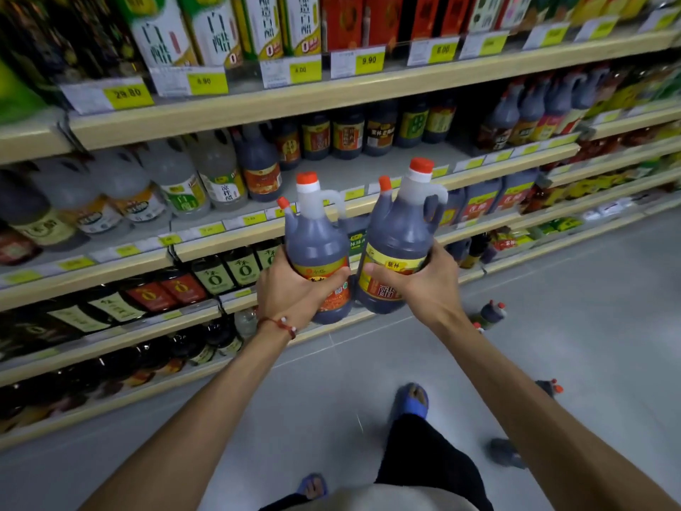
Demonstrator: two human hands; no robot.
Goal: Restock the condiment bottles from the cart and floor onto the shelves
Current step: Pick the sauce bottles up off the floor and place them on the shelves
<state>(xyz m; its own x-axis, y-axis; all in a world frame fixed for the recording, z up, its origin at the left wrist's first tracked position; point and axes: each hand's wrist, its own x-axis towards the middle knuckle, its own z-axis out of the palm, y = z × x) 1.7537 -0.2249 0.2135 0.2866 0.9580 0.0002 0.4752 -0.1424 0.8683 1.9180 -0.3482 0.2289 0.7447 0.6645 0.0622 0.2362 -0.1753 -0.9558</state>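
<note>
price tags on the top shelf (258,105) edge, left to right: 28.80 tag (127,93), 8.90 or 6.90 tag (203,81) (blurry), 4.00 tag (300,70), 9.90 tag (368,60), 8.00 tag (442,49). white-label bottles (162,35) above them: 白醋. right bottle (396,248) in right hand (423,285): 紫林, big 醋 below. left bottle (317,248) in left hand (291,289): label mostly covered, unreadable. green-label bottles (241,269) on a lower shelf: 千禾, big 0.

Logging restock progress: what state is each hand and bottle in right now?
left hand: grips the red-label bottle.
right hand: grips the yellow-label bottle.
red-label bottle: capped, held up before the shelves.
yellow-label bottle: capped, held up beside it.
floor bottle: on the floor, unshelved.
</note>
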